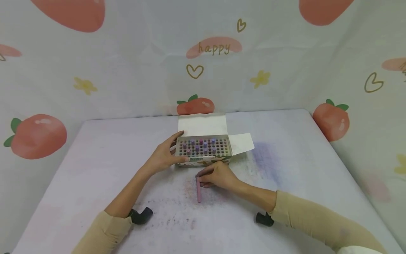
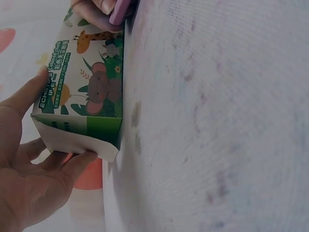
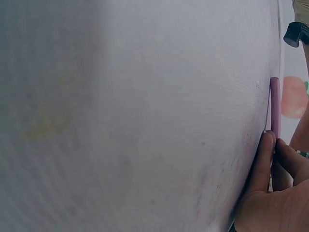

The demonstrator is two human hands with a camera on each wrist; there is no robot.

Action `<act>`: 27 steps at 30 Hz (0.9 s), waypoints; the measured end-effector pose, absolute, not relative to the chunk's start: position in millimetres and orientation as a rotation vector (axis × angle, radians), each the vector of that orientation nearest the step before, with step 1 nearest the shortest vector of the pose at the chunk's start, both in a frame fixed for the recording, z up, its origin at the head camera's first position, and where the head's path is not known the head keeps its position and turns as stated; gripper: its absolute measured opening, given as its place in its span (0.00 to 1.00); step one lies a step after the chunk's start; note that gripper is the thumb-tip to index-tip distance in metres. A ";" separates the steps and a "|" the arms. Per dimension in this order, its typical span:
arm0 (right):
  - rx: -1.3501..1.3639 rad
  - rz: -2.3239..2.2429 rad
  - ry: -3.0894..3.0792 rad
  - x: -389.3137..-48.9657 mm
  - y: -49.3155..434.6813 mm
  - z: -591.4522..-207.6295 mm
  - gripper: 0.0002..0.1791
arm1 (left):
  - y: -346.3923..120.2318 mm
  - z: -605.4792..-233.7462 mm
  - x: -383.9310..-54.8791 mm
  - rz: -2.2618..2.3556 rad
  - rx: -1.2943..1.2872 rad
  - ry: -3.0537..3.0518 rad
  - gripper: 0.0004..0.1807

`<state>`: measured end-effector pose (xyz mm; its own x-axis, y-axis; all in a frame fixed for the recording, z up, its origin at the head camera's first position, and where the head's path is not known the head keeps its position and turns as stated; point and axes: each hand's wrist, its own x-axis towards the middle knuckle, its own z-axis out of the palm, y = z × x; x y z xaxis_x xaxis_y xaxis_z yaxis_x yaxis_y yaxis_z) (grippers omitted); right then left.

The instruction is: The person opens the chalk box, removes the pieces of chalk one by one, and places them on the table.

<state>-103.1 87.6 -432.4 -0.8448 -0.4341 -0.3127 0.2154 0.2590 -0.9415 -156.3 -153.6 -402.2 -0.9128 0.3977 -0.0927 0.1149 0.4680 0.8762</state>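
A cardboard chalk box (image 1: 198, 163) with cartoon animals on its front stands open on the table, several purple and pink chalk sticks (image 1: 205, 144) poking up from its grid of holes. My left hand (image 1: 162, 155) grips the box's left end, thumb at the front face and other fingers by the side flap (image 2: 72, 140). In front of the box, my right hand (image 1: 222, 176) pinches one end of a pinkish-purple chalk stick (image 1: 198, 192) between thumb and fingers. That stick points toward the near side, close over the tabletop in the right wrist view.
The box's white lid (image 1: 203, 125) is folded back, and a right side flap (image 1: 241, 143) sticks out. Coloured chalk smudges (image 1: 265, 157) mark the white table cover (image 1: 127, 141). A patterned cloth (image 1: 139, 70) hangs behind. Black wrist mounts (image 1: 141, 216) sit at both wrists.
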 end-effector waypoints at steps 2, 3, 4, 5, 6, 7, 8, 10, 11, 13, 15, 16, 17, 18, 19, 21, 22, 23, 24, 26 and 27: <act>-0.202 -1.629 2.018 -103.0 87.2 -431.9 0.10 | -154.3 -402.8 -156.9 1.417 0.436 2.440 0.54; -0.205 -1.628 2.021 -103.0 87.1 -431.6 0.10 | -154.6 -403.1 -157.2 1.418 0.437 2.438 0.54; -0.208 -1.626 2.024 -103.0 87.0 -431.3 0.10 | -154.8 -403.1 -157.3 1.420 0.442 2.437 0.54; -0.208 -1.623 2.026 -102.9 87.0 -431.2 0.10 | -154.9 -403.2 -157.3 1.419 0.445 2.438 0.54; -0.213 -1.619 2.028 -102.9 87.2 -431.3 0.09 | -155.0 -403.0 -157.1 1.422 0.449 2.436 0.54; -0.215 -1.613 2.030 -102.9 87.3 -431.3 0.09 | -155.0 -402.9 -156.8 1.425 0.451 2.434 0.54; -0.217 -1.608 2.031 -103.0 87.4 -431.3 0.09 | -155.0 -402.7 -156.6 1.428 0.455 2.431 0.54; -0.216 -1.600 2.032 -103.2 87.9 -431.4 0.08 | -155.0 -402.3 -156.0 1.435 0.459 2.428 0.54; -0.213 -1.598 2.032 -103.2 88.2 -431.2 0.08 | -155.1 -402.2 -155.8 1.436 0.457 2.427 0.54; -0.212 -1.596 2.032 -103.3 88.8 -430.5 0.08 | -155.4 -402.2 -155.5 1.439 0.457 2.425 0.54; -0.208 -1.596 2.027 -103.1 89.8 -430.1 0.08 | -155.9 -402.7 -155.6 1.439 0.457 2.425 0.55; -0.211 -1.598 2.022 -102.9 90.4 -429.4 0.08 | -156.1 -403.2 -155.7 1.441 0.454 2.424 0.55; -0.215 -1.598 2.016 -102.6 90.9 -428.4 0.08 | -156.3 -403.3 -155.8 1.442 0.449 2.422 0.55; -0.218 -1.600 2.011 -102.3 91.5 -427.3 0.08 | -156.4 -403.6 -155.8 1.443 0.448 2.419 0.55; -0.224 -1.602 2.007 -102.0 92.2 -426.2 0.09 | -156.5 -403.9 -155.9 1.445 0.444 2.415 0.55; -0.242 -1.605 2.006 -102.1 93.8 -423.5 0.09 | -156.8 -404.5 -156.2 1.444 0.437 2.414 0.54; -0.255 -1.603 2.012 -102.3 94.6 -421.9 0.10 | -156.9 -404.7 -156.3 1.444 0.436 2.414 0.54; -0.271 -1.598 2.022 -102.7 95.5 -420.3 0.10 | -157.0 -404.7 -156.3 1.442 0.437 2.415 0.54; -0.292 -1.588 2.039 -103.1 96.5 -419.0 0.10 | -157.1 -404.8 -156.4 1.442 0.441 2.416 0.54; -0.349 -1.550 2.084 -104.0 98.6 -416.0 0.10 | -157.2 -404.7 -156.4 1.440 0.444 2.420 0.54; -0.381 -1.529 2.109 -104.4 99.8 -414.1 0.10 | -157.1 -404.6 -156.4 1.438 0.445 2.421 0.54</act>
<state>-104.4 99.8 -414.1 -0.8340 -0.5003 -0.2328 0.0656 0.3289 -0.9421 -156.4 -157.1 -404.6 -0.9102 0.4043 -0.0893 0.1149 0.4539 0.8836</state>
